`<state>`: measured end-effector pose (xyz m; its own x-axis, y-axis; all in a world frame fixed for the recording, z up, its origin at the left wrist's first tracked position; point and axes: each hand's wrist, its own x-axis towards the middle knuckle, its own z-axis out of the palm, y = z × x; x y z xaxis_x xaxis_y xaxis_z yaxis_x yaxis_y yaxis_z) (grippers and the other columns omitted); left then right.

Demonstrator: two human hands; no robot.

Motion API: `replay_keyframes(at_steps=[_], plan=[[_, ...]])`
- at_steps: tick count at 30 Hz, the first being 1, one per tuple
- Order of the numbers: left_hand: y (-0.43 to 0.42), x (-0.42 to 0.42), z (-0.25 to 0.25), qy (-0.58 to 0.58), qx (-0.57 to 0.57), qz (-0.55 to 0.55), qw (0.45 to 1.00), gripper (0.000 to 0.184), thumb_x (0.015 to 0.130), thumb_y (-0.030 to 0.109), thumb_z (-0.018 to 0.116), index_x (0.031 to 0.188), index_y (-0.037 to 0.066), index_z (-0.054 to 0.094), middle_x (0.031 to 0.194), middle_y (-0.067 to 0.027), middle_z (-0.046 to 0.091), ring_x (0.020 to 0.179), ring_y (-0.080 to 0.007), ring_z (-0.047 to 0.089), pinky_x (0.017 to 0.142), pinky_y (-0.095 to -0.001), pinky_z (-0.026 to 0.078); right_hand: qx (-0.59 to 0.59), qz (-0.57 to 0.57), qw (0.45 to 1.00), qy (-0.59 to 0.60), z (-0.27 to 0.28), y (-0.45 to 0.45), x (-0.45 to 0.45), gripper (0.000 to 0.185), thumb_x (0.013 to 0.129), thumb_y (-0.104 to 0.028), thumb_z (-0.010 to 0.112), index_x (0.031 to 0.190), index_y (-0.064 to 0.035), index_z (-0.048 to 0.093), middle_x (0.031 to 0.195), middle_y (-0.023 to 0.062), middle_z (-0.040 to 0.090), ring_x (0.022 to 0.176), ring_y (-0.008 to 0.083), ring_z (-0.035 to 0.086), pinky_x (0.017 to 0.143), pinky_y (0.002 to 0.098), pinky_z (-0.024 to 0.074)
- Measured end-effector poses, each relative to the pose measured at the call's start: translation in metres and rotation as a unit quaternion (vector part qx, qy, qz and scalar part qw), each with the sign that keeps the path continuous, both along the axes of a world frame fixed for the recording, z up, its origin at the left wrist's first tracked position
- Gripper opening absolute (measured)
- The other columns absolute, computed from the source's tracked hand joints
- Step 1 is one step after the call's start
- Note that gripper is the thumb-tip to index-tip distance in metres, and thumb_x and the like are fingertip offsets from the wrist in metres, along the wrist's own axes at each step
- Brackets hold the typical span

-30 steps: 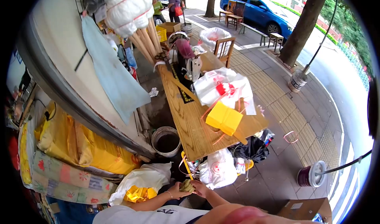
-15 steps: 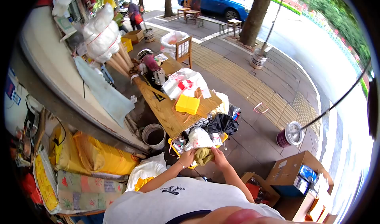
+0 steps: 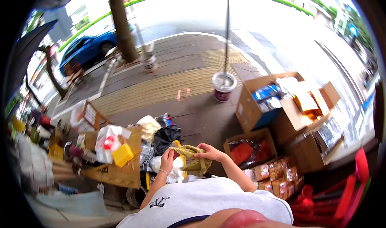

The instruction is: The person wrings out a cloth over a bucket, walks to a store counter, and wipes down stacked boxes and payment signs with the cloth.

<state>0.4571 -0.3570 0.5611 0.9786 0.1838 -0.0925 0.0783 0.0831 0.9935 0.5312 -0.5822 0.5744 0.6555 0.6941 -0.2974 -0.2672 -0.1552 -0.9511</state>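
Both my hands hold an olive-yellow cloth in front of my chest. My left hand is closed on its left end, and a small dark red patch shows by those fingers. My right hand pinches the right end, with a loose fold of cloth hanging below. Beneath my hands lies a white plastic bag, next to a black plastic bag. A yellow block-like pack sits on the wooden table to the left, beside a white bag with red print.
To the right stand open cardboard boxes with packets inside. Near them are several wrapped brown packs and red plastic items. A bucket with a pole stands ahead on the pavement. The street and a blue car lie beyond.
My view has swung to the right, bringing in more of the boxes and the red items. The cloth, bunched between my hands before, is now spread out more, with part hanging down.
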Motion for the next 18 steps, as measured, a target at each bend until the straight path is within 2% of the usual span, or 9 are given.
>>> replay_keyframes(at_steps=[1, 5, 8, 10, 12, 13, 15, 16, 18], plan=[[-0.015, 0.018, 0.009, -0.027, -0.023, -0.033, 0.999, 0.024, 0.093, 0.019, 0.039, 0.097, 0.001, 0.055, 0.087, -0.0059, 0.059, 0.076, -0.0114, 0.060, 0.067, -0.0230, 0.049, -0.052, 0.020, 0.995, -0.086, -0.003, -0.016, 0.008, 0.038, 0.077, -0.029, 0.067, 0.101, -0.0050, 0.050, 0.083, 0.0013, 0.056, 0.077, 0.0092, 0.050, 0.071, 0.0245, 0.0428], [-0.058, 0.065, 0.036, -0.017, -0.094, -0.191, 0.977, 0.022, 0.093, 0.017, 0.038, 0.104, 0.004, 0.053, 0.072, -0.0026, 0.051, 0.064, -0.0106, 0.057, 0.063, -0.0242, 0.051, -0.147, -0.072, 0.975, -0.152, 0.010, -0.062, 0.000, 0.027, 0.078, -0.026, 0.065, 0.088, -0.0026, 0.054, 0.074, 0.0012, 0.056, 0.072, 0.0088, 0.050, 0.067, 0.0249, 0.0422], [-0.087, 0.087, 0.048, -0.014, -0.064, -0.238, 0.969, 0.021, 0.093, 0.017, 0.040, 0.104, 0.005, 0.053, 0.076, -0.0017, 0.055, 0.068, -0.0097, 0.058, 0.066, -0.0236, 0.050, -0.019, -0.264, 0.957, -0.122, -0.021, -0.085, -0.007, 0.015, 0.079, -0.011, 0.061, 0.090, -0.0044, 0.052, 0.081, 0.0005, 0.057, 0.075, 0.0090, 0.052, 0.068, 0.0249, 0.0431], [-0.090, 0.093, 0.059, -0.048, -0.052, -0.253, 0.965, 0.019, 0.093, 0.016, 0.042, 0.102, 0.005, 0.054, 0.087, -0.0027, 0.057, 0.079, -0.0093, 0.058, 0.074, -0.0238, 0.049, -0.128, -0.336, 0.871, -0.334, 0.001, -0.080, -0.007, 0.019, 0.072, 0.002, 0.057, 0.090, -0.0029, 0.051, 0.091, 0.0088, 0.054, 0.088, 0.0188, 0.054, 0.075, 0.0275, 0.0435], [-0.116, 0.103, 0.072, -0.135, 0.018, -0.321, 0.937, 0.016, 0.092, 0.010, 0.041, 0.099, 0.004, 0.054, 0.090, -0.0033, 0.056, 0.083, -0.0102, 0.055, 0.076, -0.0230, 0.045, -0.185, -0.468, 0.751, -0.427, 0.006, -0.091, -0.016, 0.024, 0.068, 0.004, 0.055, 0.090, -0.0026, 0.051, 0.095, 0.0131, 0.051, 0.092, 0.0240, 0.052, 0.075, 0.0285, 0.0433], [-0.120, 0.102, 0.082, -0.133, 0.014, -0.332, 0.934, 0.016, 0.092, 0.010, 0.041, 0.099, 0.004, 0.054, 0.090, -0.0033, 0.056, 0.083, -0.0102, 0.055, 0.076, -0.0230, 0.045, -0.192, -0.475, 0.747, -0.424, 0.005, -0.092, -0.018, 0.024, 0.068, 0.004, 0.055, 0.090, -0.0026, 0.051, 0.095, 0.0131, 0.051, 0.092, 0.0240, 0.052, 0.075, 0.0285, 0.0433], [-0.123, 0.107, 0.107, -0.338, 0.154, -0.347, 0.861, 0.015, 0.089, 0.004, 0.041, 0.097, 0.004, 0.054, 0.093, -0.0038, 0.054, 0.086, -0.0117, 0.051, 0.075, -0.0228, 0.042, -0.203, -0.558, 0.701, -0.395, 0.003, -0.090, -0.021, 0.020, 0.071, 0.001, 0.054, 0.090, -0.0023, 0.051, 0.092, 0.0129, 0.053, 0.090, 0.0219, 0.052, 0.073, 0.0273, 0.0431], [-0.121, 0.106, 0.116, -0.337, 0.151, -0.349, 0.861, 0.015, 0.089, 0.004, 0.041, 0.097, 0.004, 0.054, 0.093, -0.0038, 0.054, 0.086, -0.0117, 0.051, 0.075, -0.0228, 0.042, -0.206, -0.558, 0.701, -0.394, 0.003, -0.092, -0.022, 0.020, 0.071, 0.001, 0.054, 0.090, -0.0023, 0.051, 0.092, 0.0129, 0.053, 0.090, 0.0219, 0.052, 0.073, 0.0273, 0.0431], [-0.116, 0.105, 0.124, -0.279, 0.058, -0.335, 0.898, 0.017, 0.087, 0.000, 0.041, 0.095, 0.005, 0.055, 0.095, -0.0050, 0.053, 0.085, -0.0137, 0.050, 0.075, -0.0226, 0.039, -0.181, -0.531, 0.797, -0.222, 0.006, -0.099, -0.025, 0.013, 0.076, -0.003, 0.050, 0.089, -0.0021, 0.052, 0.086, 0.0100, 0.055, 0.085, 0.0162, 0.053, 0.072, 0.0251, 0.0425]])
